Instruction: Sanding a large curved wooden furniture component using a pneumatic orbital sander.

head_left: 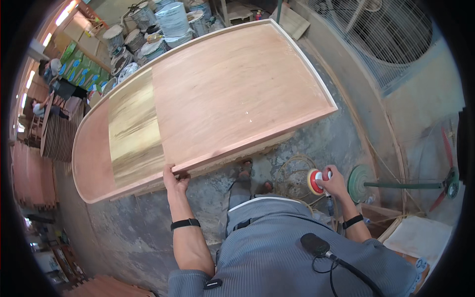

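A large wooden panel [222, 84] with a raised rim and one rounded end lies tilted across the view. Its surface is pinkish, apart from a yellowish, dark-streaked band [136, 128] toward the left. My left hand [177, 180] grips the panel's near rim, thumb on top and fingers partly hidden beneath. Off to the right, away from the panel, my right hand [334, 182] is closed around a red and white round sander [313, 181]. Its pale yellow pad faces left, and a hose fitting hangs below my hand.
Coiled hose [292, 166] lies on the grey floor near my feet. A green fan stand [401, 185] is close beyond my right hand. Drums and buckets [173, 22] crowd behind the panel, with a big caged fan [381, 29] at far right. Two people are in the left background.
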{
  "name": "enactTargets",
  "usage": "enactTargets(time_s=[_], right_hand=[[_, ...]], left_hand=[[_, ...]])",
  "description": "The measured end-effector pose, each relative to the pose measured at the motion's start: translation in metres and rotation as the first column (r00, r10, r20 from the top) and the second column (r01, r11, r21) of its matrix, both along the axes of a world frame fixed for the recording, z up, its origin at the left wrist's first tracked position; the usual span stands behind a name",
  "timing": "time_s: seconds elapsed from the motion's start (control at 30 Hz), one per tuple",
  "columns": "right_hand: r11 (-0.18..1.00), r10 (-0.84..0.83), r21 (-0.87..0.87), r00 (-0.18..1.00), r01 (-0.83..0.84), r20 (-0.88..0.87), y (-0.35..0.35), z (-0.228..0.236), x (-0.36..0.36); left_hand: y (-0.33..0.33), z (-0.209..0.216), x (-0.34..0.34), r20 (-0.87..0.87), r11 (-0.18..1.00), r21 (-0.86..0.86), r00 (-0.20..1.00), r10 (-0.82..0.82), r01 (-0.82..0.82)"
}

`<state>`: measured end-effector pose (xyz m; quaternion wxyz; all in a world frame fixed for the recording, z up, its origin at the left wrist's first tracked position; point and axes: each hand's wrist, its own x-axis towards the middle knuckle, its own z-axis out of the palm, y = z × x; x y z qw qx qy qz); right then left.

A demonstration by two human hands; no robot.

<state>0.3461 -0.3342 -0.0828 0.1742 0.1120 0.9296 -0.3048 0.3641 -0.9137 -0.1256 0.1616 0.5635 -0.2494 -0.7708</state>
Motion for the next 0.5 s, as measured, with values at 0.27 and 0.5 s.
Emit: enactTargets(time_s=[0.27,0.5], right_hand=[[0.995,-0.076,0.077,0.96,0.057,0.269,0.038,-0.037,0.01],[0.994,-0.106,0.039,0.961,0.099,0.257,0.016,-0.049,0.013]], left_hand=[[0.023,0.018,0.029,-0.143,0.997,-0.049,0.988,-0.066,0.059],[0.058,0.03,0.037,-0.169,0.999,0.046,0.986,0.006,0.002]])
